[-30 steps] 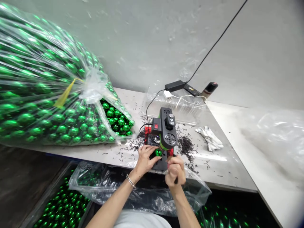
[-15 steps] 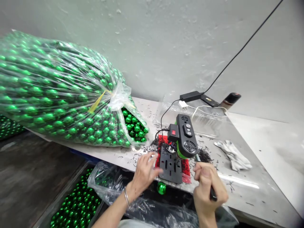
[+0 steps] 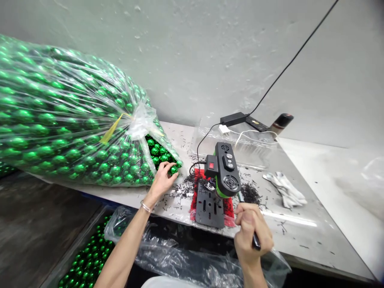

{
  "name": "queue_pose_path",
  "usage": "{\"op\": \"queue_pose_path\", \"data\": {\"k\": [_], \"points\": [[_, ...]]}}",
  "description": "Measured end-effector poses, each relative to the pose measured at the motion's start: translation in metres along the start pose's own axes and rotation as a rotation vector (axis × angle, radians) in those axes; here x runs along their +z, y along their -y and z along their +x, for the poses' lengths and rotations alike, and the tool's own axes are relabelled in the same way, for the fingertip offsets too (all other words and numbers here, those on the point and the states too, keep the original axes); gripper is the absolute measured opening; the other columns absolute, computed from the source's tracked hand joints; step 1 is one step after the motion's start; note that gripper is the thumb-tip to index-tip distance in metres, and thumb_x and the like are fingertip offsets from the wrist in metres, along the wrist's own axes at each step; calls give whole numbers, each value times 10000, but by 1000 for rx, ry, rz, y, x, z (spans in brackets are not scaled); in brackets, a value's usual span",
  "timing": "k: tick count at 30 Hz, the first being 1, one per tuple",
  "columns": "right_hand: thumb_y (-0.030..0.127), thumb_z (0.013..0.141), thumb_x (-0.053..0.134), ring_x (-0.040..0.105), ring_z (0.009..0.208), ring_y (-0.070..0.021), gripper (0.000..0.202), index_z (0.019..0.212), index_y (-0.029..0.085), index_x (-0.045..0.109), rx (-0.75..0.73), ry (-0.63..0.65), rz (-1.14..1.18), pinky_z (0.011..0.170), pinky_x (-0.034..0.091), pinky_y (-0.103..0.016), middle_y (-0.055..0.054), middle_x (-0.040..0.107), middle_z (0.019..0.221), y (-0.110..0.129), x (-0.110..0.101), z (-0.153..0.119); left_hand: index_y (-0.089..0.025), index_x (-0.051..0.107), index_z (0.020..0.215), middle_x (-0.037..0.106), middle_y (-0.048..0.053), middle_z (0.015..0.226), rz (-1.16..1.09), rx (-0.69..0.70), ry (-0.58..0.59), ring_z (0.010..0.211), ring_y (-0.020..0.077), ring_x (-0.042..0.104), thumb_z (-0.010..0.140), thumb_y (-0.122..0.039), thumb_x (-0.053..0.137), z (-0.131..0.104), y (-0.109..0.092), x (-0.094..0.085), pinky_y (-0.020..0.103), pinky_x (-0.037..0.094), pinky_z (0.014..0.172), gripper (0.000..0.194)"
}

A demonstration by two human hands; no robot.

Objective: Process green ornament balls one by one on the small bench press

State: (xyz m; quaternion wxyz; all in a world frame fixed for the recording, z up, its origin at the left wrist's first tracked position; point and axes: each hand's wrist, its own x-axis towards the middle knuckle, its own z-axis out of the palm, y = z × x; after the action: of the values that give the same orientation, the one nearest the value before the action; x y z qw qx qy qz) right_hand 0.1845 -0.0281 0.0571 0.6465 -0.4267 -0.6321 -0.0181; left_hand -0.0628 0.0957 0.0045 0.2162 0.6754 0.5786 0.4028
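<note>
A gray wall [image 3: 240, 60] fills the top of the frame. A huge clear bag [image 3: 69, 116] full of shiny green balls lies across the left side, with its neck gathered near the middle left and a small open gap below. The gray bench [image 3: 318, 250] runs from the left, under the bag, to the lower right. Clear plastic [image 3: 174, 260] hangs along the bottom, and more green balls [image 3: 90, 256] sit in the lower left.

Just right of the middle stands a black machine [image 3: 228, 168] with a bit of green on it. It has a flat black plate [image 3: 210, 216] with slots, and a red sheet [image 3: 229, 208] sticks out around the plate. Marks on its buttons are too small to read. Tiny black bits [image 3: 251, 194] lie all around.

The right hand [image 3: 253, 230], at the lower right, has its grip wrapped tight on the black handle [image 3: 256, 242]. The left hand [image 3: 163, 178] is at the bag's gap, near the middle. Its thumb and finger are apart, on two sides of one green ball [image 3: 173, 170]; I cannot tell if this grip squeezes it.

White gloves [image 3: 285, 190] lie at the right. A black block [image 3: 234, 119] and a dark-topped bottle [image 3: 282, 122] are behind the machine. A yellow strip [image 3: 111, 130] is on the bag, and a white plug [image 3: 224, 129] is by the block.
</note>
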Motion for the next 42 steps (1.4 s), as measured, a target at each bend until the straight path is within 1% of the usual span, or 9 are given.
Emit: {"op": "queue_pose_path", "data": {"k": [5, 9, 11, 14, 19, 24, 28, 34, 42], "points": [[51, 902, 466, 562, 616, -147, 302, 641, 202, 481, 5, -20, -1, 568, 398, -288, 31, 476, 569, 2, 2, 3, -187, 625, 1265, 673, 61, 1029, -733, -367, 134, 792, 159, 663, 810, -497, 692, -36, -17, 11, 290, 542, 707, 554], [57, 914, 459, 553, 614, -133, 309, 640, 200, 474, 36, -30, -6, 565, 393, -279, 30, 485, 583, 7, 3, 10, -161, 664, 1155, 706, 71, 976, -991, -555, 212, 740, 144, 669, 708, -502, 800, -60, -29, 42, 267, 532, 667, 578], [70, 921, 456, 549, 607, -130, 308, 644, 202, 479, 46, -34, -4, 560, 397, -279, 25, 502, 598, 9, 3, 13, -155, 673, 1139, 720, 71, 934, -963, -560, 268, 747, 152, 670, 706, -500, 804, -67, -33, 58, 266, 526, 665, 569], [96, 929, 458, 552, 601, -134, 304, 647, 207, 488, 49, -36, -16, 559, 409, -286, 18, 527, 608, 10, 3, 15, -168, 675, 1147, 737, 78, 998, -815, -431, 311, 852, 184, 678, 748, -473, 768, -71, -37, 79, 299, 536, 747, 510], [99, 927, 453, 565, 615, -135, 295, 657, 209, 494, 50, -9, -48, 573, 429, -287, 12, 546, 625, 10, 1, 12, -216, 688, 1164, 734, 62, 1046, -414, -177, 245, 967, 223, 657, 836, -365, 698, -75, -42, 98, 391, 506, 911, 361], [54, 914, 447, 561, 616, -122, 291, 669, 209, 475, 17, 7, -53, 565, 424, -265, 31, 495, 599, 11, 0, 12, -281, 711, 1145, 732, 37, 1002, -153, -35, 197, 990, 248, 637, 836, -326, 726, -83, -44, 100, 430, 468, 947, 313], [34, 907, 442, 561, 636, -115, 285, 680, 203, 468, -11, 12, -55, 571, 428, -252, 33, 487, 608, 10, 1, 12, -279, 699, 1161, 725, 34, 1033, -133, 34, 190, 1021, 239, 621, 842, -326, 734, -87, -45, 103, 415, 451, 970, 325], [40, 909, 443, 560, 640, -116, 275, 690, 203, 477, -9, 17, -51, 564, 431, -251, 28, 497, 616, 8, 0, 9, -272, 693, 1143, 713, 27, 998, -91, 16, 154, 1011, 232, 613, 851, -295, 731, -87, -45, 112, 419, 431, 991, 295], [72, 918, 444, 570, 663, -126, 252, 709, 199, 504, 8, 27, -38, 588, 443, -271, 10, 527, 655, 4, -1, -2, -259, 691, 1162, 697, 47, 1067, -76, 93, 173, 1077, 249, 583, 817, -297, 772, -90, -36, 109, 433, 404, 1016, 356]]}}
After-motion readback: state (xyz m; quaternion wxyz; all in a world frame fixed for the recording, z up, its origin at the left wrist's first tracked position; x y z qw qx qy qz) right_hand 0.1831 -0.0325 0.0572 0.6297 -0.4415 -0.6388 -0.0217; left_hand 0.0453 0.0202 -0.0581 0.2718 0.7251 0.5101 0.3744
